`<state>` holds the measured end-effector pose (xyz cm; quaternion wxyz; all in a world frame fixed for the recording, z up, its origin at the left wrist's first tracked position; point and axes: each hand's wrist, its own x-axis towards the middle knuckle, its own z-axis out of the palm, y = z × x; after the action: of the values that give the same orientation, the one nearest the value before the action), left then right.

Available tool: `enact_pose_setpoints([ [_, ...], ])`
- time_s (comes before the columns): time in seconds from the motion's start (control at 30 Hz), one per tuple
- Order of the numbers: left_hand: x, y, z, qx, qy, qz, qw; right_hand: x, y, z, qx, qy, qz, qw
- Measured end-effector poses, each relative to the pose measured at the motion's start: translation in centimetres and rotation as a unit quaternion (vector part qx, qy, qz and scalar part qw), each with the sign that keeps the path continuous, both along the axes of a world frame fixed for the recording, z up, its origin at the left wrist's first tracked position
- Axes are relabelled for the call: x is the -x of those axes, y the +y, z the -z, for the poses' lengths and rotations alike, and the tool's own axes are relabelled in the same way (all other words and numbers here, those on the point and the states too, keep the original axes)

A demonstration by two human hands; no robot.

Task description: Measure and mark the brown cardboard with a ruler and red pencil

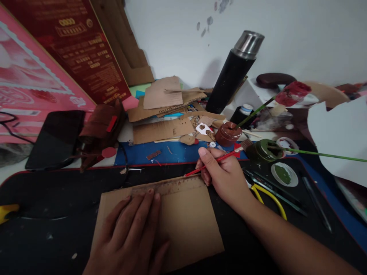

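Note:
A rectangular piece of brown cardboard (186, 225) lies on the black mat in front of me. Across its far part runs a see-through ruler (183, 186). My left hand (132, 225) rests flat on the cardboard, its stretched fingertips pressing on the ruler. A red pencil (208, 165) is pinched in my right hand (222, 172), tilted, with its point at the far edge of the cardboard just beyond the ruler. The right hand's lower fingers are by the cardboard's far right corner. Yellow-handled scissors (276, 200) lie to the right of that hand.
Cardboard scraps (163, 130) are heaped behind the mat, beside a black thermos (232, 72). Paint jars (228, 133) hold green-stemmed sticks, one topped by a red paper rose (292, 93). A cutter (272, 187) lies right, a phone (54, 139) left. Boxes (86, 46) stand at far left.

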<state>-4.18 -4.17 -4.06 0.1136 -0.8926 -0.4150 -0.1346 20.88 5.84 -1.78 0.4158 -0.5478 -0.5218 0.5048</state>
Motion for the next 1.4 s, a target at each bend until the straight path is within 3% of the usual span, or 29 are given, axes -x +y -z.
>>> enact_pose_setpoints([
  [0.9,0.8,0.0,1.0,-0.014,0.013,0.015,1.0,-0.3,-0.2,0.2,-0.031,-0.036,-0.01,0.999],
  [1.4,1.0,0.1,1.1,-0.019,0.02,0.028,0.999,-0.1,-0.9,-0.6,-0.074,-0.054,-0.017,0.996],
])
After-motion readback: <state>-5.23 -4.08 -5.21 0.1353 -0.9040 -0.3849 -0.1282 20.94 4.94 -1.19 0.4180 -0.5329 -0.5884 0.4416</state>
